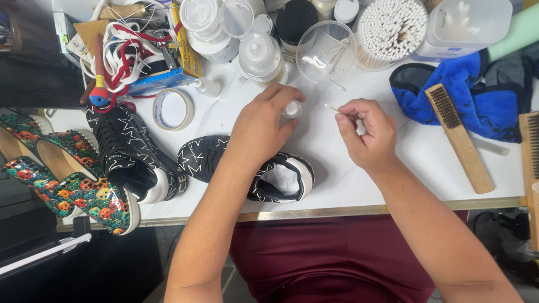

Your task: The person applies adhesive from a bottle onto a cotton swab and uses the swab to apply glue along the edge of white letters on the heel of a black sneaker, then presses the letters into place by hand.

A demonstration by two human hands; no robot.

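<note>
Two black sneakers [247,174] on cluttered white worktop [337,168]

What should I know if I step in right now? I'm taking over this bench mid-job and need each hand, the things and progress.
Left hand: gripping a small white bottle, upright above the table.
Right hand: pinching a cotton swab, tip pointing at the bottle, not yet touching it.
Black star-print sneaker lies on the white table beneath the left forearm; its pair sits left of it.
Done: bottle and swab picked up.
Left: swab has not reached either shoe.
</note>
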